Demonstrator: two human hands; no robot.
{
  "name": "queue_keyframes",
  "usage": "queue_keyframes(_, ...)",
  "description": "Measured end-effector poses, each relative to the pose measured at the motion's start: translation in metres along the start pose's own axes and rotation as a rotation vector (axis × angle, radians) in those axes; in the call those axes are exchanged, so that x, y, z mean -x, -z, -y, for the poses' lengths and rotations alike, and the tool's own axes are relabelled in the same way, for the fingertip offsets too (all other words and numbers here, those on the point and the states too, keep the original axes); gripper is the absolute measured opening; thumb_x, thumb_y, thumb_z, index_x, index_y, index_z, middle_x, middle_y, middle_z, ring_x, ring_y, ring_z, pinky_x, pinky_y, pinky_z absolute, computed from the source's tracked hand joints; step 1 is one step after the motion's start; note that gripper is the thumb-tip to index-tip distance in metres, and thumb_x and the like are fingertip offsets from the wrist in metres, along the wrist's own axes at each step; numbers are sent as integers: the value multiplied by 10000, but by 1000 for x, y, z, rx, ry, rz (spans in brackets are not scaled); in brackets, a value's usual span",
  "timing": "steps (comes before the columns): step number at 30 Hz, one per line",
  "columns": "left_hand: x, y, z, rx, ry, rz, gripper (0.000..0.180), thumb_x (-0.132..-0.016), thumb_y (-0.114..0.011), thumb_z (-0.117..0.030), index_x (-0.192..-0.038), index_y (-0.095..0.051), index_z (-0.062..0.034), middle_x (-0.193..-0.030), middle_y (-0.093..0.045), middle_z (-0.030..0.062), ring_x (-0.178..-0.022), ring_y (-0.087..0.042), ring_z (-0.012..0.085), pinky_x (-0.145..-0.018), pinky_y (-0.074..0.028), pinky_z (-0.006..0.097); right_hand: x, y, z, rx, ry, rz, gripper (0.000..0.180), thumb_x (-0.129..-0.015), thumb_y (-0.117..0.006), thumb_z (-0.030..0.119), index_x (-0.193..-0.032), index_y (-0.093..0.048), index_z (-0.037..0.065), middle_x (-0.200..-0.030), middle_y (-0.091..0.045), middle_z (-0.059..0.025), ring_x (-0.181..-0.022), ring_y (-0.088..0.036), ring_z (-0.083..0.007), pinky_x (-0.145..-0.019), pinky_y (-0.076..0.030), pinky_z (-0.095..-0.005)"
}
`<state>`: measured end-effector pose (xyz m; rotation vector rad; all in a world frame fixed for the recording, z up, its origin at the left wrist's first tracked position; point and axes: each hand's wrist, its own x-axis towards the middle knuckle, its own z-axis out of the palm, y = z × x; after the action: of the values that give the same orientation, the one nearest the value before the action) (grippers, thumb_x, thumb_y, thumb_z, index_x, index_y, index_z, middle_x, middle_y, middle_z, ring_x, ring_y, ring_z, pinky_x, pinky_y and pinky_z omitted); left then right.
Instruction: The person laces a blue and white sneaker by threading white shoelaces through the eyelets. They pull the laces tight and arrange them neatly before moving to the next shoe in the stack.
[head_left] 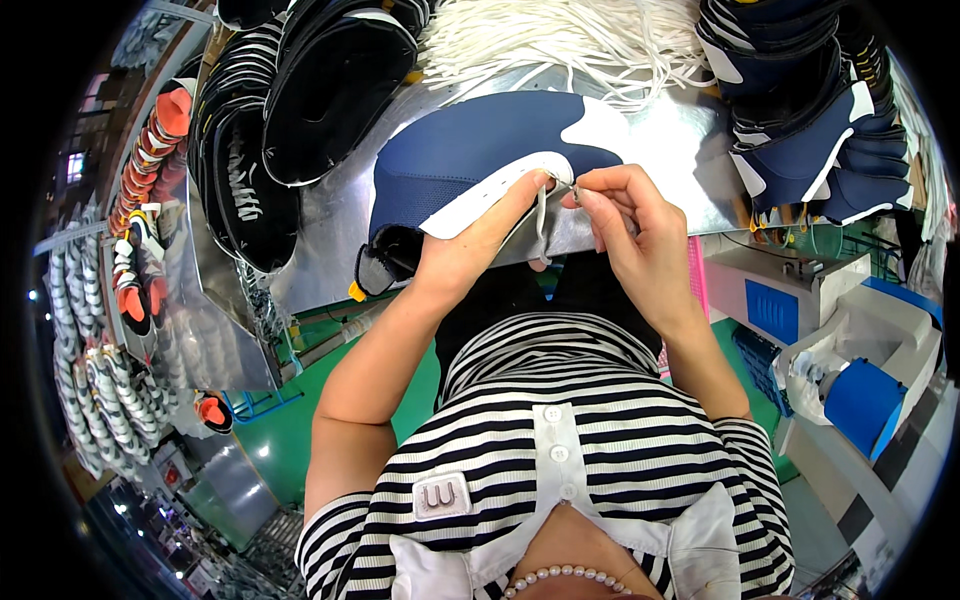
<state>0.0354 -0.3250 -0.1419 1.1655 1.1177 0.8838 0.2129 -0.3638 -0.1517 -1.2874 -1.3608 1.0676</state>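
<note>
Over a metal table, a navy shoe upper is gripped by the left hand and a lace apparently pinched by the right hand, threading seemingly just begun, most holes unfilled.

- Worktop: metal, silver, reflective.
- Far middle: loose heap of white laces.
- Left: stacked black-lined shoe uppers, openings showing.
- Right: stacked navy-and-white uppers.
- Near middle: single navy upper with white panels, over the metal; contact unclear.

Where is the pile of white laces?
The pile lies at the head view's top centre, on the metal table, beyond the blue upper in the left hand.
</note>
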Motion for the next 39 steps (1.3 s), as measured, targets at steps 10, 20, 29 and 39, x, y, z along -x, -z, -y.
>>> queue_keyframes(10, 8, -2, -10, -936, -651, -7, 189, -881, -711, -69, -1054, -695, 6, -945, -716, 110, -828, -697, 232, -741, -531, 314, -11, -9, -10, 204, -21, 8, 165, -933, -602, 66, -1063, -551, -22, -762, -694, -129, -684, -698, -252, -575, -549, -360)
queue_keyframes(20, 13, 7, 4, -795, -650, -98, 151, -911, -643, -95, -1038, -686, -26, -891, -705, 90, -771, -680, 218, -678, -513, 305, -26, -45, -9, 550, 112, -6, 155, -929, -566, 102, -1019, -495, -3, -749, -665, -197, -728, -669, -391, -652, -521, -460)
queue_keyframes(29, -1, 30, 18, 183, 74, 18, 273, -965, -627, -201, -1075, -669, 45, -992, -722, 110, -870, -700, 179, -787, -555, 294, -36, 36, -18, 383, 112, -93, 600, -767, -827, 261, -1239, -577, -12, -1008, -709, -86, -797, -627, -124, -696, -503, -266)
queue_keyframes(39, 4, 53, -5, -928, -228, 234, 383, -860, -726, -301, -1123, -646, -34, -947, -701, 187, -892, -687, 332, -768, -523, 394, -64, 10, -36, -290, -309, -165, 269, -855, -758, 118, -1082, -638, 34, -941, -674, -53, -787, -607, -71, -683, -482, -201)
